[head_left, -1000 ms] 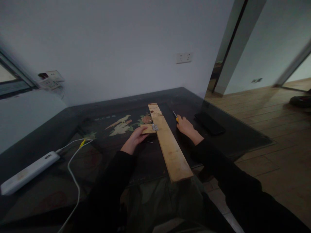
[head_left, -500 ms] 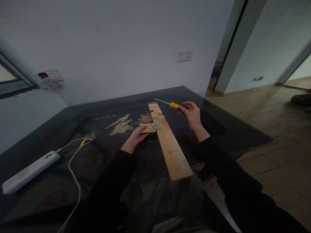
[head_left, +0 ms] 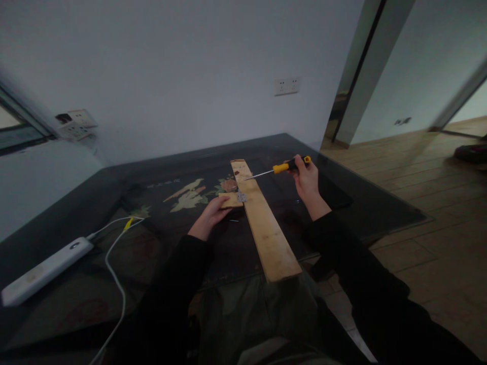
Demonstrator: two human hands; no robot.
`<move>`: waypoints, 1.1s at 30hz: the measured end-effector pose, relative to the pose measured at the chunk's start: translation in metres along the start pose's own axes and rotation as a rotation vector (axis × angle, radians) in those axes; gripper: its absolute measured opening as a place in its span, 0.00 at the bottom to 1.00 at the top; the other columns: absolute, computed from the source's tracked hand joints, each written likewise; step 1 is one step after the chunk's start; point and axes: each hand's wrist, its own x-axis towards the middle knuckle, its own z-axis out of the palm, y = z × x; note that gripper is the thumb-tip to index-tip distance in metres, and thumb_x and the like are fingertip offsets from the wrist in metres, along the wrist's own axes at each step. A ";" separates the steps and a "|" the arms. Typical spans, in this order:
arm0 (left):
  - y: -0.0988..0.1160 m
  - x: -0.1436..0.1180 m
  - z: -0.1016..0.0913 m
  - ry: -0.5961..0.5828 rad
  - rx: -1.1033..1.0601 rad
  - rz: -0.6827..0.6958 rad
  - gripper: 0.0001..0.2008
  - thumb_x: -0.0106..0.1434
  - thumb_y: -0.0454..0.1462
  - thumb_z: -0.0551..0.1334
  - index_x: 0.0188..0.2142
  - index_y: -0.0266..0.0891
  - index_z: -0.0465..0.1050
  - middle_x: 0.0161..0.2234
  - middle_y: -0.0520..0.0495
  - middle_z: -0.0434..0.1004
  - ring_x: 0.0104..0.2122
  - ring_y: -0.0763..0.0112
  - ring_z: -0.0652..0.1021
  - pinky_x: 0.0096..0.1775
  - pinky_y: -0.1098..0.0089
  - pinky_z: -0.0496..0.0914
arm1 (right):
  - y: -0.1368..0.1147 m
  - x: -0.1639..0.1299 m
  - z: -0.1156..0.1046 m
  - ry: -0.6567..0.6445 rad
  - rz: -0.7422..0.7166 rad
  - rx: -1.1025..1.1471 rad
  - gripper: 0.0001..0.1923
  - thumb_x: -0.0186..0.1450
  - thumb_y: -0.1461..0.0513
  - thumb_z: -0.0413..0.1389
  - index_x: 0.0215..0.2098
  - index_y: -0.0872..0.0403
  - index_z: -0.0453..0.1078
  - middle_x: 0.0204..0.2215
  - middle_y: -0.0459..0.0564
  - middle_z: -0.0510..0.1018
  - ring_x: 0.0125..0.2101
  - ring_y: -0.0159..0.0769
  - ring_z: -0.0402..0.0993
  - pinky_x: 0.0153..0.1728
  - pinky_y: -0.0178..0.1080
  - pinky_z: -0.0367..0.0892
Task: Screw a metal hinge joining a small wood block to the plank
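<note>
My left hand (head_left: 211,215) is closed on a small wooden block (head_left: 230,201), whose right end meets the left edge of a long wooden board (head_left: 269,230). A metal hinge (head_left: 241,196) sits where the two pieces of wood join. In my right hand (head_left: 306,178) is a screwdriver (head_left: 281,168) with a yellow and black handle, its fingers wrapped round the black part. The shaft points left and slightly down, with the tip over the board beyond the hinge; whether it touches the wood I cannot tell. A small thin metal piece (head_left: 234,220) lies below the block.
The dark table (head_left: 380,215) carries a painted bird and flower picture. At the left lies a white power strip (head_left: 49,271) with a white cable (head_left: 114,274) looping toward me. A wall with a socket (head_left: 287,86) stands behind the table. The board's near end overhangs the table's front edge.
The screwdriver's tip has swung down and toward me over the board, while its handle end has risen in my right hand. My left hand keeps the block in about the same place.
</note>
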 end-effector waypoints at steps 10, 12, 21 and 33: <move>0.002 -0.005 0.004 0.021 0.000 -0.030 0.15 0.65 0.26 0.61 0.50 0.36 0.71 0.36 0.44 0.79 0.34 0.69 0.80 0.36 0.73 0.77 | 0.002 -0.014 0.007 -0.132 -0.076 -0.123 0.21 0.58 0.47 0.63 0.39 0.50 0.65 0.33 0.47 0.80 0.35 0.36 0.80 0.31 0.37 0.76; 0.003 -0.007 0.006 0.021 -0.005 -0.032 0.15 0.65 0.26 0.61 0.50 0.35 0.71 0.36 0.44 0.80 0.33 0.69 0.80 0.36 0.73 0.77 | 0.002 -0.016 0.009 -0.142 -0.075 -0.113 0.21 0.57 0.47 0.64 0.39 0.50 0.65 0.33 0.47 0.80 0.35 0.36 0.80 0.31 0.37 0.76; 0.004 -0.011 0.011 0.058 -0.030 -0.027 0.14 0.67 0.25 0.57 0.52 0.31 0.70 0.36 0.43 0.79 0.32 0.70 0.80 0.35 0.74 0.77 | 0.001 -0.020 0.012 -0.156 -0.064 -0.135 0.24 0.56 0.44 0.65 0.39 0.50 0.65 0.33 0.47 0.80 0.36 0.37 0.80 0.32 0.37 0.76; 0.004 -0.012 0.012 0.044 -0.038 -0.032 0.12 0.68 0.25 0.56 0.49 0.34 0.71 0.33 0.46 0.79 0.31 0.72 0.80 0.33 0.75 0.77 | -0.001 -0.025 0.016 -0.192 -0.059 -0.143 0.24 0.55 0.44 0.65 0.39 0.50 0.66 0.33 0.48 0.80 0.36 0.37 0.80 0.32 0.38 0.76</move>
